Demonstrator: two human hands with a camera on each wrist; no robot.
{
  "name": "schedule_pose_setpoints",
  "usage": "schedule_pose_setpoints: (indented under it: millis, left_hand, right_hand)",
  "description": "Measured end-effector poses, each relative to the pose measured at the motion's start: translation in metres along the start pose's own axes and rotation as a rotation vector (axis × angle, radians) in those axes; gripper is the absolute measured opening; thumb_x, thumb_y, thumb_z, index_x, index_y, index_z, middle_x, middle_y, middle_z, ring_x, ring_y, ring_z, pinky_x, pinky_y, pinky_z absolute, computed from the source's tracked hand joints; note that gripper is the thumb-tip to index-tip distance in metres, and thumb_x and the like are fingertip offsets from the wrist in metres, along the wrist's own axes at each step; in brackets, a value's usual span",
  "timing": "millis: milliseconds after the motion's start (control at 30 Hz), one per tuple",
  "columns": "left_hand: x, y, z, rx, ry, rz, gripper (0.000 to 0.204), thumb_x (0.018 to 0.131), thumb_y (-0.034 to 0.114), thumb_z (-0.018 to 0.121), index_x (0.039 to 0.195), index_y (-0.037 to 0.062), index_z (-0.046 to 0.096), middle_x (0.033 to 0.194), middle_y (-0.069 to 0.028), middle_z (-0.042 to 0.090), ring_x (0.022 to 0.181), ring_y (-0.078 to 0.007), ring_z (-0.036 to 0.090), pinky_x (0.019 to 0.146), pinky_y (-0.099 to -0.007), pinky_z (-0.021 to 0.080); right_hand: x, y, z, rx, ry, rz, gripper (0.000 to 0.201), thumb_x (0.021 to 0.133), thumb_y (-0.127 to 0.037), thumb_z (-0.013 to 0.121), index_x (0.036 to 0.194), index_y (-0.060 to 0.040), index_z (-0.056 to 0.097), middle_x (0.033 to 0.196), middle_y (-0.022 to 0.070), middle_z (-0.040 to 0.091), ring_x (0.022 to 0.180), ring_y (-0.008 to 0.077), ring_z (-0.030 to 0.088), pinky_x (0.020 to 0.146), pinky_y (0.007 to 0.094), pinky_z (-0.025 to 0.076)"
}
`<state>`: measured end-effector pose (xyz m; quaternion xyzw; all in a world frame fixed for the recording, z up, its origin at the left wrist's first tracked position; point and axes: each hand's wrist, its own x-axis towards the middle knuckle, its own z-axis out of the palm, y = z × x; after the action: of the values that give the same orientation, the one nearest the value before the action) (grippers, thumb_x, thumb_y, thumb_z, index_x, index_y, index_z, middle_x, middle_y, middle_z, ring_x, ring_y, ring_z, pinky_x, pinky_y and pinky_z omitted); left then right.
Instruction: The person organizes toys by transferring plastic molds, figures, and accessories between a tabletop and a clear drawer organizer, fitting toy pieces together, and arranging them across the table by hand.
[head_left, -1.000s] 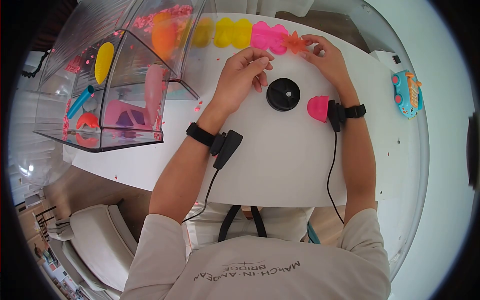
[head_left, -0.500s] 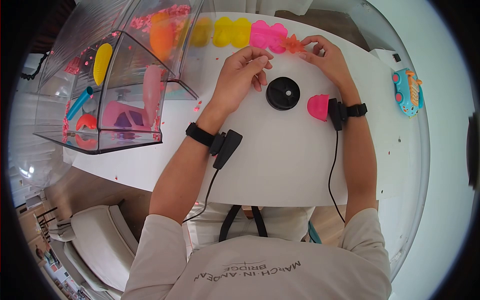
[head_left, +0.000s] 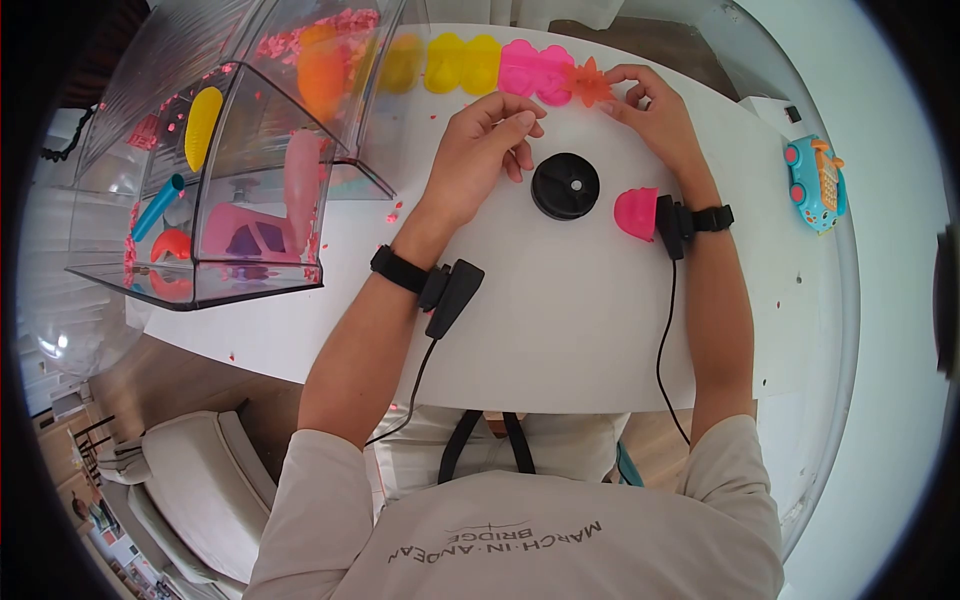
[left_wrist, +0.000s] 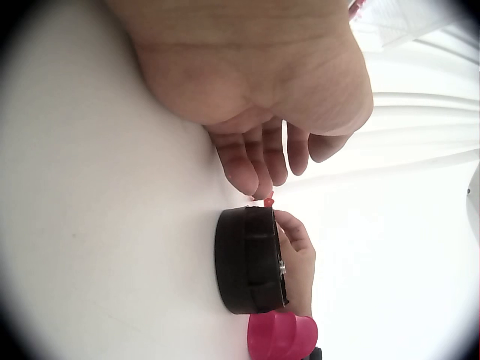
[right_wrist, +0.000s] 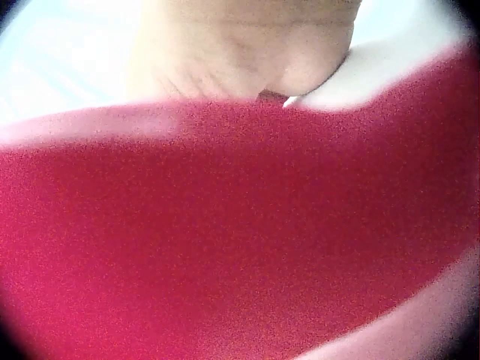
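Note:
At the table's far edge my right hand [head_left: 655,112] pinches the right side of an orange, translucent, star-shaped piece [head_left: 588,82] between thumb and index finger. The piece overlaps the right end of a pink scalloped mould [head_left: 537,70]. My left hand [head_left: 485,155] holds nothing; its fingers are loosely bent above the table. Just right of it sits a round black lid-like disc [head_left: 566,187], standing thick in the left wrist view [left_wrist: 251,259]. A pink cup-shaped piece [head_left: 636,216] lies by my right wrist camera and fills most of the right wrist view [right_wrist: 225,225].
Yellow moulds [head_left: 463,65] continue the row leftward. A clear tank [head_left: 230,290] at left holds pink bits, a yellow piece [head_left: 204,128], a blue tube [head_left: 160,205] and other toys. A turquoise toy car [head_left: 818,188] stands at the right edge. Camera cables [head_left: 660,345] trail from both wrists.
The orange star-shaped piece has shifted slightly and turned in my right fingers. My left hand and the black disc have stayed in place.

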<state>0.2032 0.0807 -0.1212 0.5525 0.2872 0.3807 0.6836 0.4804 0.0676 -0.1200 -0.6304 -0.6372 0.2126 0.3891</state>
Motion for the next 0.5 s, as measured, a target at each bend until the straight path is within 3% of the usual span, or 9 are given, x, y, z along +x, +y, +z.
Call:
schedule_pose_setpoints:
  millis: [200,300,367,500]
  left_hand:
    - [0.0000,-0.0004,0.0001,0.005,0.002,-0.001,0.026,0.104,0.023,0.057,0.116,0.0016,0.067,0.099,-0.0049,0.067,0.073,-0.0104,0.063,0.061,-0.0256,0.050]
    - [0.0004,-0.0004,-0.0002,0.003,0.001,0.001,0.026,0.104,0.023,0.057,0.116,0.0014,0.067,0.099,-0.0047,0.067,0.073,-0.0104,0.063,0.061,-0.0253,0.050]
    - [0.0000,-0.0004,0.0001,0.006,0.000,0.000,0.027,0.104,0.023,0.057,0.116,0.0014,0.067,0.099,-0.0046,0.067,0.073,-0.0104,0.063,0.061,-0.0252,0.050]
    - [0.0000,0.0001,-0.0005,0.016,0.002,-0.002,0.027,0.104,0.024,0.057,0.116,0.0017,0.067,0.099,-0.0044,0.067,0.073,-0.0104,0.063,0.062,-0.0255,0.050]
  right_hand:
    - [-0.0013,-0.0063,-0.0007,-0.080,0.005,0.059,0.038,0.082,-0.022,0.083,0.116,-0.0143,0.068,0.073,-0.0029,0.055,0.067,0.0091,0.048,0.064,0.0277,0.042]
    - [-0.0006,-0.0085,-0.0001,-0.111,-0.016,0.086,0.040,0.083,-0.022,0.082,0.119,-0.0147,0.067,0.081,-0.0036,0.061,0.067,0.0091,0.048,0.065,0.0280,0.044]
    - [-0.0013,-0.0098,0.0009,-0.103,-0.002,0.050,0.042,0.084,-0.022,0.082,0.123,-0.0148,0.067,0.100,-0.0053,0.068,0.068,0.0092,0.048,0.067,0.0281,0.046]
    - [0.0011,-0.0031,0.0027,-0.036,0.001,0.038,0.046,0.086,-0.018,0.080,0.130,-0.0162,0.068,0.104,-0.0058,0.067,0.073,0.0065,0.045,0.071,0.0243,0.044]
